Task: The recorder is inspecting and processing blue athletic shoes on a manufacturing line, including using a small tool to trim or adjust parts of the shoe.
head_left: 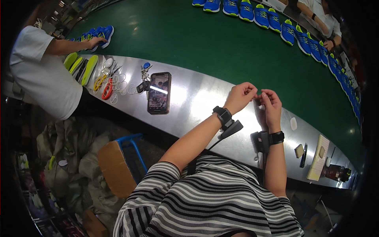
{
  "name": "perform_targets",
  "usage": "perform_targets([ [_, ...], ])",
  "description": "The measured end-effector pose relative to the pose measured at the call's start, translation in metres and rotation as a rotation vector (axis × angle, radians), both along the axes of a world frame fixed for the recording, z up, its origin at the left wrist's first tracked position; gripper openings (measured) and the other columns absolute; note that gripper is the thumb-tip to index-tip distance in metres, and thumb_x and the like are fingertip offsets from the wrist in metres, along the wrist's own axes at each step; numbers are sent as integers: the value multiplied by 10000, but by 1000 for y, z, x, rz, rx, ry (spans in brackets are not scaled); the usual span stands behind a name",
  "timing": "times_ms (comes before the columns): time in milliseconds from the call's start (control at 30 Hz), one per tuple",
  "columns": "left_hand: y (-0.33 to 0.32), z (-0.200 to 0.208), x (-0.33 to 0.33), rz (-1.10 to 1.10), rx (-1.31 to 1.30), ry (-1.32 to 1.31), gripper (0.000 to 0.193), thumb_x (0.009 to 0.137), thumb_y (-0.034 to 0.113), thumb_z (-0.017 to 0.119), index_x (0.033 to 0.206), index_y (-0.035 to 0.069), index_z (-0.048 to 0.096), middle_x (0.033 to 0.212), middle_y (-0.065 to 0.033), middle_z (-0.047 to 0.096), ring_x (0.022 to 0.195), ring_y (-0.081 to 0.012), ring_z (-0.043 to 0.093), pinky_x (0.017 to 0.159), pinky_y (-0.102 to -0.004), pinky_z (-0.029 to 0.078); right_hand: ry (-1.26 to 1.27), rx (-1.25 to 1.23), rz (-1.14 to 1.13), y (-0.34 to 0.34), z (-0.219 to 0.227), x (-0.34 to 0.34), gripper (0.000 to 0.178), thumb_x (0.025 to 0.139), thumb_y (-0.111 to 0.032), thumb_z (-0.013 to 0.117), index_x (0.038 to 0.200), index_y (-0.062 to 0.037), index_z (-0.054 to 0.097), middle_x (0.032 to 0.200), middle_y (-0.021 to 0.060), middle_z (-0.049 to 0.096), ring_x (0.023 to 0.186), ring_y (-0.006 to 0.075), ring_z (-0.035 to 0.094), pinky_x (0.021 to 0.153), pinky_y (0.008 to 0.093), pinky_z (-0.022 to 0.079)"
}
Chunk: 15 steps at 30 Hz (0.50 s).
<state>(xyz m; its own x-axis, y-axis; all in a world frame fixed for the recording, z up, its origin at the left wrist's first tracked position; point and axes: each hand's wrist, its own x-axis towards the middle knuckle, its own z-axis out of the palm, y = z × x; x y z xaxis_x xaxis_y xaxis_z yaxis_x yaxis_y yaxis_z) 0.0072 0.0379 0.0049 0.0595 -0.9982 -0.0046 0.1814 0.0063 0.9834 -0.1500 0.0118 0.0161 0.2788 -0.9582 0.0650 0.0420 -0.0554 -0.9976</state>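
My left hand and my right hand meet above the far edge of the metal ledge, fingertips almost touching. Both have thumb and fingers brought together in a pinch. Anything between them is too small to make out. A black strap with a device circles each wrist. Nearest my right hand, a small white oval piece lies on the metal. To the left of my hands lies a phone with a lit screen, beside keys with a blue tag.
Blue sneakers line the far side of the green belt. At left, a co-worker's hand touches more sneakers, near yellow-green insoles and red-handled scissors. A notepad and dark jar stand right. A stool is below left.
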Motion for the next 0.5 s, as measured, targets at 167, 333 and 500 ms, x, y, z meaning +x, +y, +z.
perform_targets([
  [167,-2,0,0,2,13,30,165,912,172,588,938,10,601,789,-39,657,679,-63,581,618,-203,472,7,4,-14,-2,-2,-1,186,913,-125,579,1045,1,614,828,13,615,731,66,535,678,207,447],
  [333,-4,0,0,14,16,53,164,907,174,588,911,11,600,762,-39,659,640,-70,589,578,-207,472,-13,-1,-22,-2,-1,-2,178,913,-123,579,1035,0,617,836,15,620,746,67,536,686,203,443],
  [500,-6,-2,2,26,36,124,170,902,180,586,894,11,596,747,-42,662,594,-77,592,529,-207,467,-22,-4,-6,-2,-2,-3,174,910,-115,579,1035,0,616,857,24,630,757,68,537,696,206,441],
])
